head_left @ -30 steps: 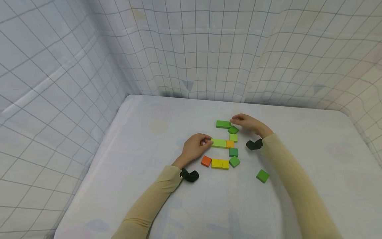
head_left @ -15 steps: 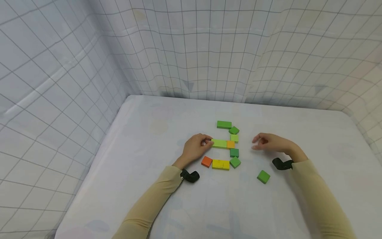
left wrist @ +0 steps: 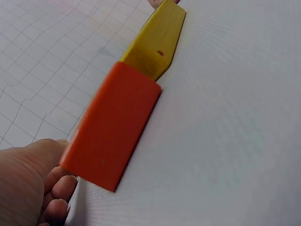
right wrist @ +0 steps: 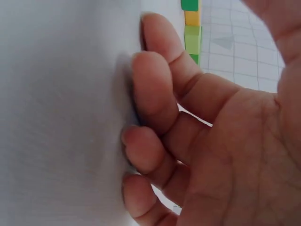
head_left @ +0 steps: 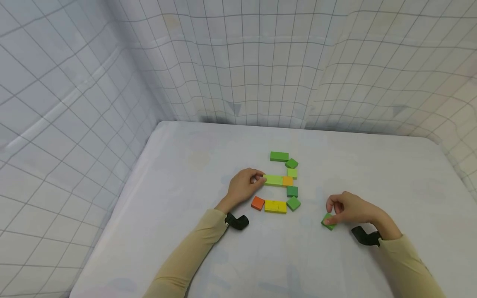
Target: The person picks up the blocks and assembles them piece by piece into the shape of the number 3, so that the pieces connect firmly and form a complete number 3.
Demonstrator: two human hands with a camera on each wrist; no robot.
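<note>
In the head view my left hand (head_left: 243, 185) pinches the left end of a long light green block (head_left: 273, 180) between thumb and index finger. An orange block (head_left: 287, 181) adjoins its right end. In the left wrist view a red-orange block (left wrist: 113, 127) partly covers the left hand (left wrist: 28, 183), and its grip is hidden. My right hand (head_left: 354, 209) is over a loose green square block (head_left: 328, 223), thumb across it and index finger apart from it. The right wrist view shows the right hand (right wrist: 225, 146) with bent fingers near the tabletop; that block does not show there.
A column of small blocks holds a light green block (head_left: 292, 173), a dark green block (head_left: 292, 191) and tilted green ones (head_left: 293, 203). A long green block (head_left: 279, 156) tops it. A yellow block (head_left: 275, 206) lies below, on the white tabletop (head_left: 201, 145).
My right hand has left the green blocks at the top, swung right and come toward the body, down to the loose green block. My left hand stays at the long light green block.
</note>
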